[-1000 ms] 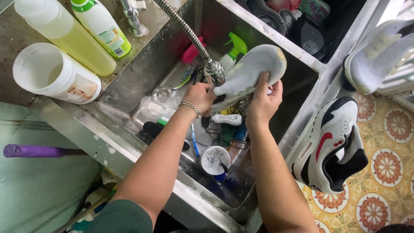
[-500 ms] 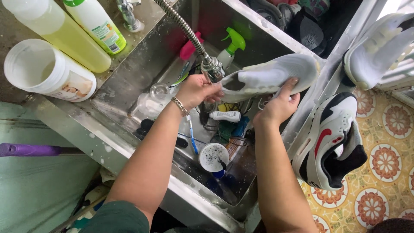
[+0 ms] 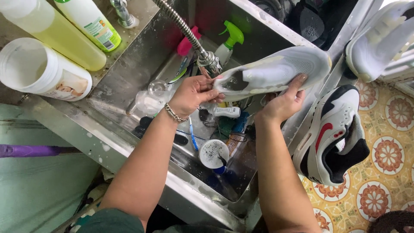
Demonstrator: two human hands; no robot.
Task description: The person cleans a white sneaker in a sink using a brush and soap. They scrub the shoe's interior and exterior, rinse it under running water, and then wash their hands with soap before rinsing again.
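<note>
Over a steel sink (image 3: 142, 64) I hold a white sneaker (image 3: 280, 69), sole side up and lying sideways. My left hand (image 3: 192, 96), with a bracelet at the wrist, grips its heel end close to the sprayer head of a flexible metal hose (image 3: 209, 62). My right hand (image 3: 282, 103) supports the shoe from below near the toe, fingers curled over its edge. The sole looks wet.
The basin holds a green-topped spray bottle (image 3: 228, 41), a pink brush (image 3: 187, 45), a small foamy cup (image 3: 214, 154) and several brushes. A white tub (image 3: 39, 71) and two detergent bottles (image 3: 64, 32) stand at left. A black-white-red sneaker (image 3: 334, 133) leans at right; another white shoe (image 3: 381, 41) rests above it.
The white sneaker has been turned from upright to lying sideways and shifted to the right. Both hands stayed on it, with the right hand sliding toward the toe.
</note>
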